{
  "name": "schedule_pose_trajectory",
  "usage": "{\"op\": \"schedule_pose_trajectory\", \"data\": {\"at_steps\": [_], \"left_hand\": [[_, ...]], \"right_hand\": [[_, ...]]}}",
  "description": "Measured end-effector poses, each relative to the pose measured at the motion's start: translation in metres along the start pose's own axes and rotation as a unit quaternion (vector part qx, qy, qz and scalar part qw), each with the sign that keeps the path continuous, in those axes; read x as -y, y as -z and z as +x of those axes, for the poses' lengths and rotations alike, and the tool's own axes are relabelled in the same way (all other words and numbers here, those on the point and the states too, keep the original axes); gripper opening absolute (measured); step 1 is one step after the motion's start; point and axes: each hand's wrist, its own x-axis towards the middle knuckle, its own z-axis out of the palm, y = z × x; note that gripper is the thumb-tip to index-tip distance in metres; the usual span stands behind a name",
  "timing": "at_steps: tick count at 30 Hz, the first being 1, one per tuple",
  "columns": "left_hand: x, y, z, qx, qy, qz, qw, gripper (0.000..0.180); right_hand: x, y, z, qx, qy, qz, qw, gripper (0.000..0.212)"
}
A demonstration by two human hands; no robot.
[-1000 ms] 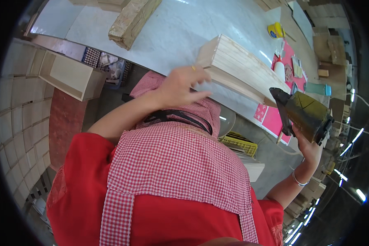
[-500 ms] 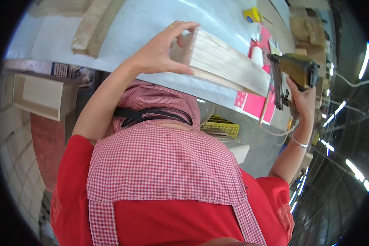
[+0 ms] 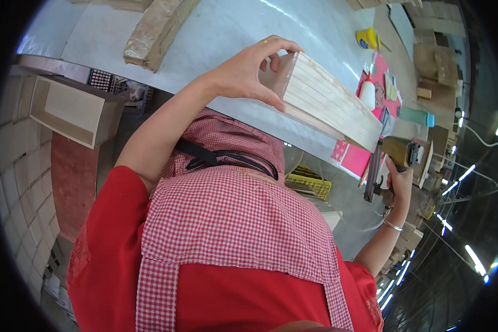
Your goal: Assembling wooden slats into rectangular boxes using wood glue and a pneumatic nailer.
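A pale wooden box (image 3: 331,98) rests on the grey-white tabletop (image 3: 221,39), its long planked side turned up. My left hand (image 3: 246,72) grips the box's left end, thumb on the near edge and fingers curled over the far edge. In my right hand (image 3: 399,182) is a nail gun (image 3: 395,150) with a brownish body and a dark magazine. Its nose is close by the box's right end; whether it touches the wood I cannot tell.
Beyond the box lie a white glue bottle (image 3: 367,95), a yellow tub (image 3: 368,39) and a pink sheet (image 3: 355,159). A taped cardboard bundle (image 3: 155,33) sits at the table's left. An open wooden box (image 3: 66,110) stands lower left; a yellow crate (image 3: 310,181) is below the table.
The nail gun in my right hand has come down and closer to the box's right end. My left hand keeps its grip on the box, and the whole view has shifted.
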Motion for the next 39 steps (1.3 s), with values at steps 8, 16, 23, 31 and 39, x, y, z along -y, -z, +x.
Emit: {"op": "schedule_pose_trajectory", "data": {"at_steps": [8,16,23,31,39], "left_hand": [[0.005,-0.002,0.001,-0.003,-0.006,-0.031,0.999,0.102],[0.013,-0.005,0.001,-0.006,0.0,-0.07,0.998,0.102],[0.012,-0.007,0.003,-0.015,-0.003,-0.075,0.997,0.1],[0.016,-0.008,0.005,-0.018,-0.014,-0.068,0.997,0.099],[0.011,-0.009,0.001,-0.024,-0.005,-0.081,0.996,0.099]], "right_hand": [[0.002,0.0,-0.003,0.004,-0.002,-0.007,1.0,0.027],[0.008,-0.003,-0.007,0.013,-0.006,0.013,1.0,0.023],[0.011,-0.005,-0.008,0.001,0.005,0.023,1.0,0.022],[0.026,0.009,0.001,-0.012,0.013,-0.029,0.999,0.021],[0.144,0.0,-0.019,-0.031,0.099,-0.002,0.995,0.02]]}}
